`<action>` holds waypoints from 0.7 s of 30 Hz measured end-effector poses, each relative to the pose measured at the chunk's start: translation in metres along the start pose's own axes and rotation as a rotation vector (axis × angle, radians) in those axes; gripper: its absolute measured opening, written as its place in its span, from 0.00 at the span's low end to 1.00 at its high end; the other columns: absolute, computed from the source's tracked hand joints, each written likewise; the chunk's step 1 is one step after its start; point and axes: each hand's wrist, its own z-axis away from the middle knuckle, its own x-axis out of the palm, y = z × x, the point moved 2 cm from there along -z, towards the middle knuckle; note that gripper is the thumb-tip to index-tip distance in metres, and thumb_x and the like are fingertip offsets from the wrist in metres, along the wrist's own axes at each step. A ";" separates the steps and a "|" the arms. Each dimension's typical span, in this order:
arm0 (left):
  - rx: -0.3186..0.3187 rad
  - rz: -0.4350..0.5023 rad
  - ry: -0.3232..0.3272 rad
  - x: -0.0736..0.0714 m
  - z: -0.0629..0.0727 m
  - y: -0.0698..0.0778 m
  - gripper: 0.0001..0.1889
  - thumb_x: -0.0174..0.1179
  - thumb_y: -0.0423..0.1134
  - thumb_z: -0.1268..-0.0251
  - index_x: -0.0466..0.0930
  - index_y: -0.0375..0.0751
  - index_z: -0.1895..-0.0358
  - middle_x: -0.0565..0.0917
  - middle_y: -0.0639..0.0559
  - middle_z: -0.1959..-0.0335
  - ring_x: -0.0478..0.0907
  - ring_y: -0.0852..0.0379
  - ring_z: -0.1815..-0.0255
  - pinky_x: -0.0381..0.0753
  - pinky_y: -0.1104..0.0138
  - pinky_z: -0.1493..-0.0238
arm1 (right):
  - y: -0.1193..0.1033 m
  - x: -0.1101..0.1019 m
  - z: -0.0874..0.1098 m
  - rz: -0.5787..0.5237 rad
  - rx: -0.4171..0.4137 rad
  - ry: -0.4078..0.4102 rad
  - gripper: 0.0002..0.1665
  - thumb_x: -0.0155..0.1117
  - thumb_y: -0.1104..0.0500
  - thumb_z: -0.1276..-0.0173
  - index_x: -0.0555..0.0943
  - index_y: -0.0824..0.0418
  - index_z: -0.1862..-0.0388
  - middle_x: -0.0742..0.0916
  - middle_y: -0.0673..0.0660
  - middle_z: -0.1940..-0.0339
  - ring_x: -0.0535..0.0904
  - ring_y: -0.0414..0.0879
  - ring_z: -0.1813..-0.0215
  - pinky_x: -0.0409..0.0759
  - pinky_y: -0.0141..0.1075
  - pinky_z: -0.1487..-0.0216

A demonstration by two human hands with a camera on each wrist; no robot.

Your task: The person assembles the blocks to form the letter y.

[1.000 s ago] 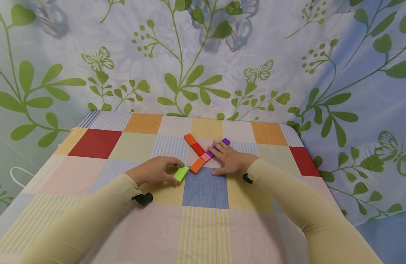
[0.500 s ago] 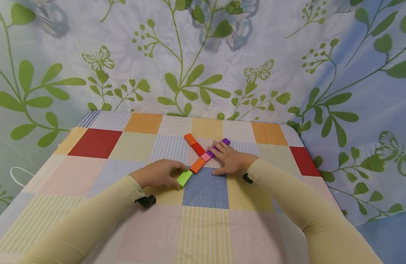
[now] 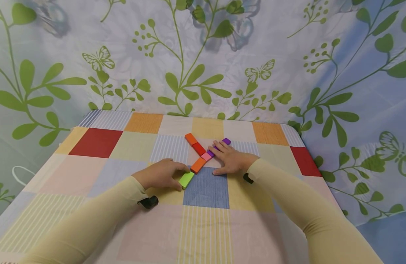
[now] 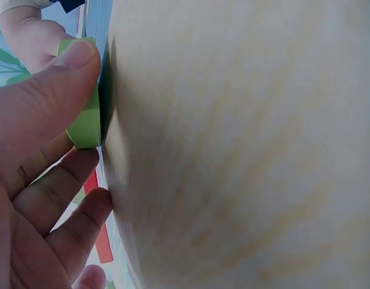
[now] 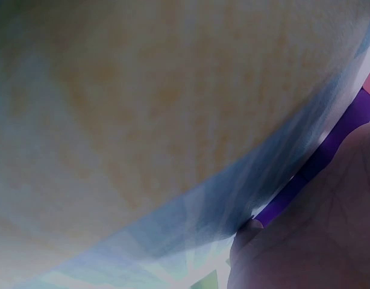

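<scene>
Between thumb and fingers, my left hand pinches a lime-green rectangular block; the left wrist view shows the thumb across the block. Its far end meets the near end of an orange block. That one runs into a small pink block, then purple blocks in a slanted line. From the pink block a red block and an orange-red block branch up and left. My right hand rests with extended fingers over the purple blocks, hiding part of them.
A patchwork-patterned cloth covers the table. Behind and to the right hangs a leaf-print curtain. A white cable loop shows at the table's left edge. Each wrist carries a small black device.
My left hand has moved right and slightly toward me with the green block, whose far end now meets the orange block. The right hand stays over the purple blocks.
</scene>
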 end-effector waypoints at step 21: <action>-0.019 -0.027 0.023 -0.001 -0.003 0.008 0.35 0.80 0.48 0.44 0.81 0.46 0.32 0.84 0.51 0.32 0.78 0.48 0.28 0.54 0.39 0.16 | -0.001 0.000 0.002 0.001 0.006 -0.004 0.66 0.61 0.25 0.32 0.37 0.47 0.10 0.38 0.58 0.10 0.28 0.61 0.11 0.38 0.59 0.12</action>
